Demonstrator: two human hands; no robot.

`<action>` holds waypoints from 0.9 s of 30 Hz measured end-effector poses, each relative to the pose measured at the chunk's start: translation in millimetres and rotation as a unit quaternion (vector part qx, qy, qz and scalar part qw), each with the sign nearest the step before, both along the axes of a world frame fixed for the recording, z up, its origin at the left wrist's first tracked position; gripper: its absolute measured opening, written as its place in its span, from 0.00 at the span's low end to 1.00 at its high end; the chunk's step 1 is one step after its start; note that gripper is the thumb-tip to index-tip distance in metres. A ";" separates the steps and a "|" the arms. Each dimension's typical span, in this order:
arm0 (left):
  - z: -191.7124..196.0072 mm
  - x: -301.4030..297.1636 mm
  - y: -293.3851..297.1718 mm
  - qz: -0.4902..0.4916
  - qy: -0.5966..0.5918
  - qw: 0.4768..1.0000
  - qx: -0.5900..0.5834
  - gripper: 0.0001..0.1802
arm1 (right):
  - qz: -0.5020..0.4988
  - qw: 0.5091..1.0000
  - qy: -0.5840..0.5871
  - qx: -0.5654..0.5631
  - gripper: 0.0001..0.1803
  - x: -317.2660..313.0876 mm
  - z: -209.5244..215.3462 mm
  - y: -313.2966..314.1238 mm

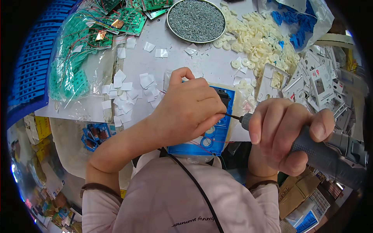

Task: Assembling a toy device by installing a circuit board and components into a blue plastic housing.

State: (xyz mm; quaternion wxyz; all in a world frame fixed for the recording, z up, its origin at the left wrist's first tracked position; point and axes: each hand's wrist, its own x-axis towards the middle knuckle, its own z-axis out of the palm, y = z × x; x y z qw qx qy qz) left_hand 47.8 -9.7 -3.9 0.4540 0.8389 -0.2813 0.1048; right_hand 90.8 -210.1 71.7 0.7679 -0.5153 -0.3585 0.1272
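Note:
My right hand (pixel 281 134) is wrapped around a dark grey electric screwdriver (pixel 330 155), held sideways with its thin bit pointing left. The bit's tip meets the fingertips of my left hand (pixel 188 106), which are pinched together; whatever sits between them is hidden. Under that hand lies an open blue plastic case (pixel 184 149), with a black part (pixel 222 95) at its upper right and thin red wires across its lower side. My left hand covers much of the case's inside.
A round metal dish (pixel 197 41) of small screws stands at the back, beside cream plastic discs (pixel 260 39). White plastic panels (pixel 320 83) are heaped at right. Green circuit boards (pixel 132 21), teal plastic pieces (pixel 70 83) and white squares (pixel 124 103) lie at left.

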 end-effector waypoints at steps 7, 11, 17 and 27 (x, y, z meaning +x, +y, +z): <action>0.0 -1.4 -6.3 0.089 -0.008 0.992 0.088 0.17 | -0.081 0.997 -0.017 0.000 0.21 0.6 -17.5 9.2; -9.8 -1.5 -0.2 0.073 0.019 0.985 0.155 0.18 | -0.135 0.991 -0.012 -0.016 0.21 8.6 -43.2 9.8; -12.2 -1.8 -1.0 0.073 0.018 0.985 0.153 0.18 | -0.110 0.993 -0.046 -0.020 0.18 13.9 -52.4 13.2; -15.6 2.9 -6.1 0.083 0.002 0.990 0.115 0.18 | -0.085 0.981 -0.098 -0.147 0.18 24.1 -51.8 11.5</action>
